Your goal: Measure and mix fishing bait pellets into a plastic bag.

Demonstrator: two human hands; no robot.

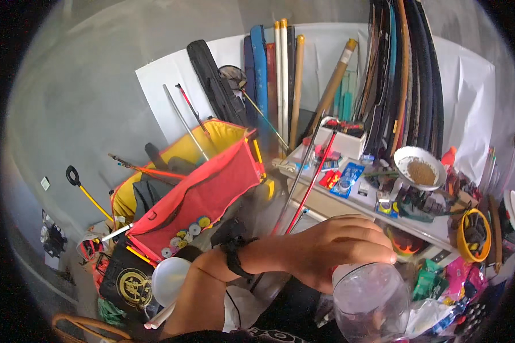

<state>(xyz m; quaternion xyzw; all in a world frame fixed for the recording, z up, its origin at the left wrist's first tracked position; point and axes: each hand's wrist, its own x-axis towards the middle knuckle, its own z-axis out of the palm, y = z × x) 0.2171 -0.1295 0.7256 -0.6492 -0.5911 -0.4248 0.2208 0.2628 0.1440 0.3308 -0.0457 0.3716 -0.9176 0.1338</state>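
My left hand [341, 248] reaches across from the lower left with a black band on its wrist. Its fingers curl over the top of a clear plastic jar [371, 296], near a white rim or lid mostly covered by the palm. The jar looks tilted, and the picture's bottom edge cuts it off. My right hand is out of view. Just beyond the left hand, a red rod [313, 188] and a dark rod lean against a low white cabinet [412, 225]. Crumpled bags, among them a green packet [429, 278], lie right of the jar.
A red and yellow folding wagon [197, 197] holds rods and bags. On the cabinet sit a white bowl [400, 158] of brown grains and a white box [339, 143]. A yellow basin [463, 242] stands at right. Tubes and rod cases [416, 85] line the wall.
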